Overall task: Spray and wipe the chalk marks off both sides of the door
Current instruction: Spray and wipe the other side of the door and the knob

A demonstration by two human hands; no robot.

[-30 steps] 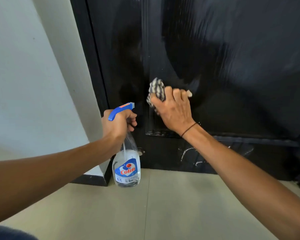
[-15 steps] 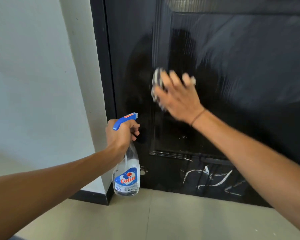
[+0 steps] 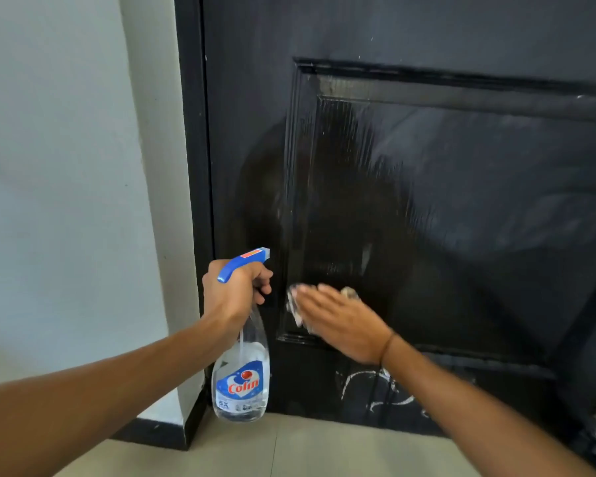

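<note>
A black panelled door (image 3: pixel 427 208) fills the right of the view, its recessed panel smeared with wet streaks. White chalk marks (image 3: pixel 365 390) remain on the bottom rail. My left hand (image 3: pixel 234 294) grips the neck of a clear spray bottle (image 3: pixel 241 383) with a blue trigger head, held upright beside the door's left edge. My right hand (image 3: pixel 338 321) presses a striped cloth (image 3: pixel 295 304) flat against the panel's lower left corner with straight fingers; most of the cloth is hidden under the palm.
A black door frame (image 3: pixel 193 166) runs down the left of the door, with a pale wall (image 3: pixel 66 166) beside it. A black skirting strip (image 3: pixel 152 433) meets the beige tiled floor (image 3: pixel 289 452) below.
My right hand swept the cloth up the panel and back down to its lower left corner. The view tilted upward. My left hand kept the bottle in the same spot by the door.
</note>
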